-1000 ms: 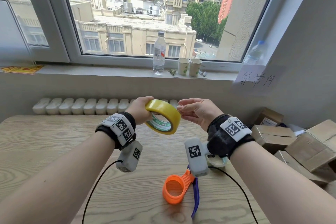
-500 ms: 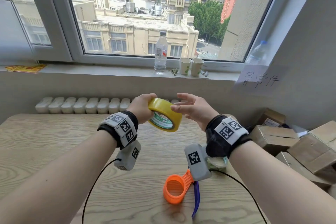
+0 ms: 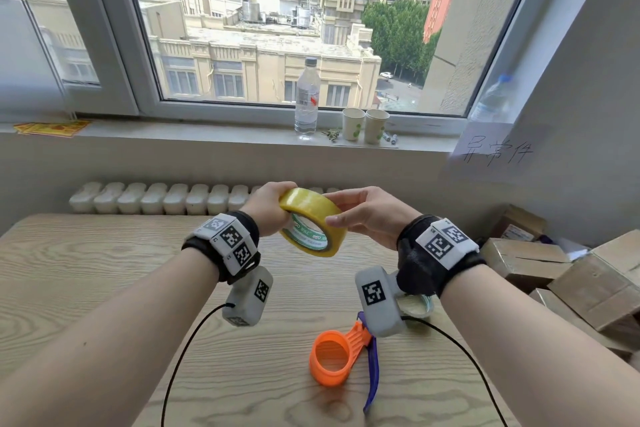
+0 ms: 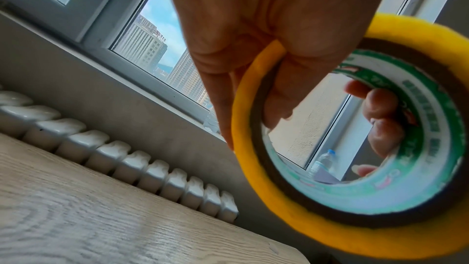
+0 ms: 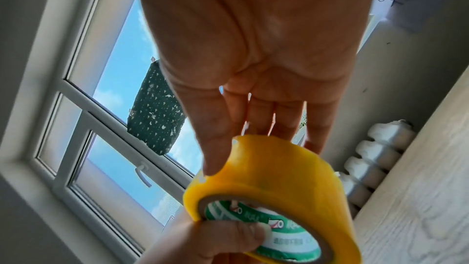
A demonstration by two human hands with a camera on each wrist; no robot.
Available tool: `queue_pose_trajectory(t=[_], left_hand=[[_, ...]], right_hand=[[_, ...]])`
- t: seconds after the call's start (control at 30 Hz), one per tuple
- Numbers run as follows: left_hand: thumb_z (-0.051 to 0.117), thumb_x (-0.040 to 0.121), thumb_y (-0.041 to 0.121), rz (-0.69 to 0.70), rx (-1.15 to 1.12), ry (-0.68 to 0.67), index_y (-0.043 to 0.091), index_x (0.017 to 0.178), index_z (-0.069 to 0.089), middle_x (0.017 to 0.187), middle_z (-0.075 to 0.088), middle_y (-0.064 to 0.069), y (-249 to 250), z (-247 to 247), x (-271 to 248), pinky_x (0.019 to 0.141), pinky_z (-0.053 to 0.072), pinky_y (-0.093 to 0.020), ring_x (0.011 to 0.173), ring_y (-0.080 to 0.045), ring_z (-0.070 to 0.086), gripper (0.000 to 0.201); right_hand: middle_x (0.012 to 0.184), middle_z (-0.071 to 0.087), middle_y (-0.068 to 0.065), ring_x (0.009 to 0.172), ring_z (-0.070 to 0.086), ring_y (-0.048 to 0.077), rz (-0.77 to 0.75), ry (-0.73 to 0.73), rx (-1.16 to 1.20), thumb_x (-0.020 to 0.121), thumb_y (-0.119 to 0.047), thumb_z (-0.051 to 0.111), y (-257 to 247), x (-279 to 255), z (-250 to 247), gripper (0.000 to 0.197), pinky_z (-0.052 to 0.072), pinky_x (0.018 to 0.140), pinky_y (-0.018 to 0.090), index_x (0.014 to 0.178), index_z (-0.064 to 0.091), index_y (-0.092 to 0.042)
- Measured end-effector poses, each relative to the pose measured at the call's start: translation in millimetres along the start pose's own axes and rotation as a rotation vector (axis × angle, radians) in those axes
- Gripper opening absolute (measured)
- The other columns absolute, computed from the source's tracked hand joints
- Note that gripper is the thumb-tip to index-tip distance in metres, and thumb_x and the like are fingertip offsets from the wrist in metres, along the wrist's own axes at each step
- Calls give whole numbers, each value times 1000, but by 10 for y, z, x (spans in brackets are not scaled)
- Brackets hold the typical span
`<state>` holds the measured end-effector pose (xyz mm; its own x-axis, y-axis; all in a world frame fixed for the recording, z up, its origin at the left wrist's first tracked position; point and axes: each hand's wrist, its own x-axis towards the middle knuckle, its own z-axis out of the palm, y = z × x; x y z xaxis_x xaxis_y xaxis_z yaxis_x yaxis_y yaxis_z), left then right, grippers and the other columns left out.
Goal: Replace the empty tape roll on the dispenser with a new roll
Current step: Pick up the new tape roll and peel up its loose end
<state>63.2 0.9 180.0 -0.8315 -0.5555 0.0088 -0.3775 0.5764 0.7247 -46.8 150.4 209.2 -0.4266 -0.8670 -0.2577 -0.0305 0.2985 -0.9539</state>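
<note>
**Tape roll, yellow, new: in hand above worktop, end not yet found**

Item: tape roll [image 3: 312, 222], full, glossy yellow outer wrap, green-and-white printed core. Held in the air above the worktop [image 3: 86, 274], tilted, core opening turned towards the wearer.

Grip, left hand [image 3: 268, 208]: fingers [image 4: 284, 95] curled through the core with the rim pinched against the palm; firm hold.

Grip, right hand [image 3: 369, 218]: fingers nearly straight, laid lightly on the outer wrap, thumb [image 5: 215, 148] touching the near edge; nothing clasped.

Step judged in hand: feeling round the wrap for the loose end. Advice: turn slowly with the left, drag a nail of the right across the surface, watch for a faint ridge or glare line; lift only a short tab, keep it off the skin.

Dispenser [image 3: 341, 357]: orange hub with purple handle, lying on the worktop below the wrists, hub bare, well apart from the roll. Pale ring [image 3: 417, 307] just behind it, half hidden by the right wrist; probably the spent core.
</note>
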Motion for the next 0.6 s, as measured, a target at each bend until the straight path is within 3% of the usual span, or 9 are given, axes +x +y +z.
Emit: queue_pose_trajectory(t=[0.1, 0.23, 0.37, 0.47, 0.6], left_hand=[[60, 68, -12, -45, -54, 8, 15, 78, 56, 81, 58, -9, -3, -10, 1, 73, 49, -34, 80, -23, 54, 29], [54, 74, -8, -135, -122, 7, 17, 74, 56, 91, 64, -18, 21, -22, -13, 73, 53, -38, 83, -29, 60, 25], [54, 75, -6, -192, -145, 23, 12, 86, 58, 96, 66, -19, 64, -13, -12, 81, 57, -45, 96, -35, 64, 21], [53, 75, -6, -232, -169, 35, 9, 90, 60, 89, 65, -14, 84, -19, -2, 81, 57, -45, 93, -31, 65, 22], [53, 73, -7, -262, -161, 47, 13, 78, 57, 98, 69, -19, 113, -50, -23, 75, 59, -45, 92, -32, 68, 21]], right_hand=[[102, 69, 9, 97, 63, 23, -109, 127, -100, 73, 1, 75, -14, -5, 39, 39, 51, 89, 32, 108, 69, -13], [92, 72, -9, 92, 66, 10, -271, 332, -421, 65, -21, 83, -14, 26, 147, 21, 55, 85, 39, 74, 71, -35], [80, 73, -9, 81, 68, 6, -284, 444, -441, 64, -25, 83, -1, 85, 172, 16, 57, 82, 39, 63, 70, -35], [81, 74, -7, 79, 70, 9, -291, 483, -442, 64, -25, 83, -9, 110, 187, 18, 58, 80, 37, 59, 69, -36], [84, 75, -6, 79, 70, 12, -314, 511, -462, 66, -23, 82, -17, 146, 202, 21, 58, 79, 36, 57, 67, -36]])
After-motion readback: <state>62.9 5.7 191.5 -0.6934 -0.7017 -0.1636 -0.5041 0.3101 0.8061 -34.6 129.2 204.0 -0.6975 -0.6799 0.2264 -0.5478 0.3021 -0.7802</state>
